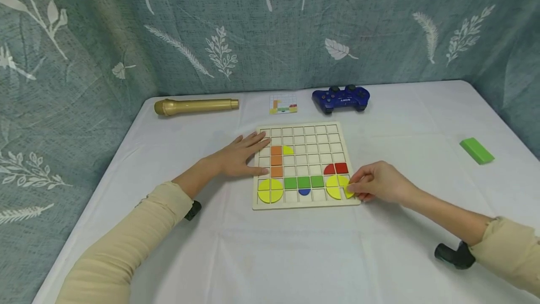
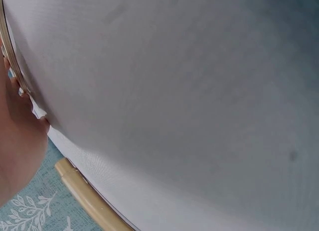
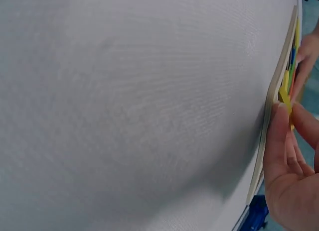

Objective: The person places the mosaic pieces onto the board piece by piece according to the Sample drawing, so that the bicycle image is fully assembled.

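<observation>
A wooden grid board lies flat on the white table. My left hand rests with spread fingers over its left edge. My right hand pinches a yellow quarter-circle tile between thumb and fingers at the lower right corner. In the right wrist view this yellow tile sits tilted at the fingertips. Beside it, yellow tiles form most of a circle. A yellow circle fills the lower left corner. Between them run green squares above a blue half-round.
Orange squares, a yellow quarter and red tiles also occupy the grid. Behind the board lie a gold microphone, a small pattern card and a blue game controller. A green block lies at right.
</observation>
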`<state>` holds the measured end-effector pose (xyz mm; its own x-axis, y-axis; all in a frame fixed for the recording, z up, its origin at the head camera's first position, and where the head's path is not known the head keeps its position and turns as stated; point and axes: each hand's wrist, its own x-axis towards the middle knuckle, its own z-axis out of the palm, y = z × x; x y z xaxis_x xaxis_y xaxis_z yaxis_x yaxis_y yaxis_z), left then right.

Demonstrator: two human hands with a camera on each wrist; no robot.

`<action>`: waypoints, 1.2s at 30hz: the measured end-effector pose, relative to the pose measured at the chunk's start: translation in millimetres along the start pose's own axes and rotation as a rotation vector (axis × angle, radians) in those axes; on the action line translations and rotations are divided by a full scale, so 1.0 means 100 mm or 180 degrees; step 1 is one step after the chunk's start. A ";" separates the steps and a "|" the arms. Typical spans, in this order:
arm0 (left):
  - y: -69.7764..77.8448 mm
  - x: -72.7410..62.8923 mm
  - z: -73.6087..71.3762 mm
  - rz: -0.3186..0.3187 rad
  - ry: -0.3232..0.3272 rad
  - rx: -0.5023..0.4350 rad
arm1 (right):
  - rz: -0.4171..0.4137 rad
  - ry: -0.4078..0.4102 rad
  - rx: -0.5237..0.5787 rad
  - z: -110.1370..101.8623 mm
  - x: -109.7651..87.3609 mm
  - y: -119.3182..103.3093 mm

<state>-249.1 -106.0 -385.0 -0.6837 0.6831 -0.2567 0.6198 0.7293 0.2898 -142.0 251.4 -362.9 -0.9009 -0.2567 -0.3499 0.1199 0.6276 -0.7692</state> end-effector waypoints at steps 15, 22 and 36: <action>-0.03 -0.01 0.01 0.0062 0.0023 0.0004 | -0.0107 -0.0278 0.0030 0.01 0.01 0.00; -0.04 -0.02 0.01 0.0019 0.0016 0.0006 | 0.0192 -0.0599 0.0397 -0.06 0.06 -0.01; -0.05 -0.04 0.05 -0.0068 -0.0037 0.0033 | -0.0113 -0.1452 0.0679 -0.33 0.11 0.32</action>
<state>-248.1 -112.1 -390.1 -0.6923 0.6677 -0.2736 0.6091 0.7440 0.2747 -162.1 293.1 -374.0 -0.6377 -0.6000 -0.4830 0.2181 0.4607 -0.8603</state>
